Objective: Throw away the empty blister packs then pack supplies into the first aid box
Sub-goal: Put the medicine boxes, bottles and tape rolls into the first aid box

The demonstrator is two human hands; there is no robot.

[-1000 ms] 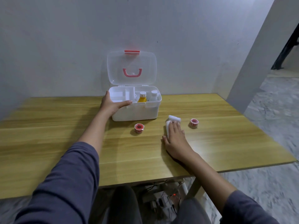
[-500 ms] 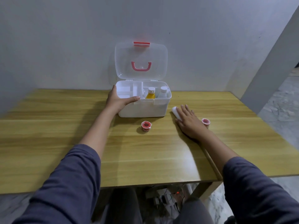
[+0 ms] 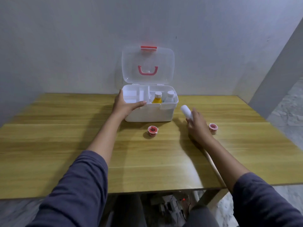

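A white first aid box stands open at the table's back, its clear lid upright with a red handle. Inside, a yellow bottle and a white bottle stand in the right half. My left hand grips the box's front left rim. My right hand holds a white bandage roll lifted just off the table, right of the box. Two red tape rolls lie on the table: one in front of the box, one right of my right hand.
The wooden table stands against a grey wall. Its right edge borders a pale stone floor and a grey pillar. Cables and a device with a red light lie under the table's front edge.
My right hand closed on the white bandage roll and raised it toward the box. The left hand stayed on the box rim. The camera view shifted slightly.
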